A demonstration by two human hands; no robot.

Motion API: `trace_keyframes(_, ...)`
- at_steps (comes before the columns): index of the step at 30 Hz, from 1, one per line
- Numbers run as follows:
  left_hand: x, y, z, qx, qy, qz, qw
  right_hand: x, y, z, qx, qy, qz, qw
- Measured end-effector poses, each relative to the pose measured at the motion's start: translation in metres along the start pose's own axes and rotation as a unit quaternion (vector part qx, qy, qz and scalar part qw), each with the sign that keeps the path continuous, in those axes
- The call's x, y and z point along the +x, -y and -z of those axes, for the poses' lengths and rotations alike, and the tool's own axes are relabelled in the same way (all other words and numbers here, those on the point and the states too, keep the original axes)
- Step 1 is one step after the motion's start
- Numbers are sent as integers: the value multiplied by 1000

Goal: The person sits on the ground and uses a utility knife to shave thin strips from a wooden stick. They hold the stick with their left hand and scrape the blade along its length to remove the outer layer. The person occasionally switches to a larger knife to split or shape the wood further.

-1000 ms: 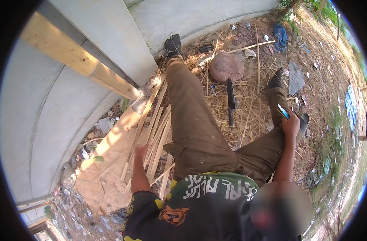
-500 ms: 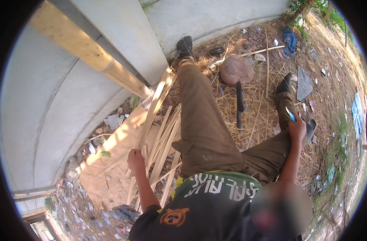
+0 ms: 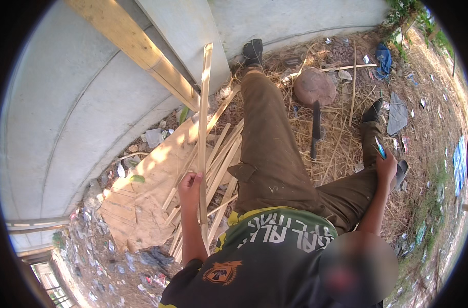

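My left hand is closed, thumb and fingers pinching a long pale bamboo strip. The strip points away from me, its far end against the grey wall panel, its near end beside my left forearm. Below it, several similar strips lie in a loose pile by my left leg. Over by my right knee, my right hand is wrapped round a small knife with a blue handle, its tip upward. Between my legs, a dark-bladed machete rests with one end against a round reddish stone.
A flattened cardboard sheet lies at the left under the strips. A thick bamboo pole leans by the grey wall. Straw and litter cover the ground, with a blue cloth and a grey scrap at the right.
My left hand has moved up and forward, and the bamboo strip's far end has lifted off the pile toward the wall. My right hand still holds the knife by the knee. The view has shifted slightly.
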State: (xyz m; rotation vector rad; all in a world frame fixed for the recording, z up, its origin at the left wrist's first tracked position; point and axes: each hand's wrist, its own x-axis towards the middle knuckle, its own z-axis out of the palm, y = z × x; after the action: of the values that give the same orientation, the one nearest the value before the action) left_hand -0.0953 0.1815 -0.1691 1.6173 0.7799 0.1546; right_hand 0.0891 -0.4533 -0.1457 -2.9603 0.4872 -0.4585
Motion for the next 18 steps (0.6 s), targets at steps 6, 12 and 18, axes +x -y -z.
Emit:
trace_keyframes(6,-45,-13,-26,104,-33,-141,984,-1,5,-3,44,-5,-27,999)
trace_keyframes(12,-39,-80,-63,128,73,-315,938,7,20,-12,464,36,-137,875)
trace_keyframes(18,-28,-142,-125,151,224,-390,881,6,174,83,729,207,-53,650)
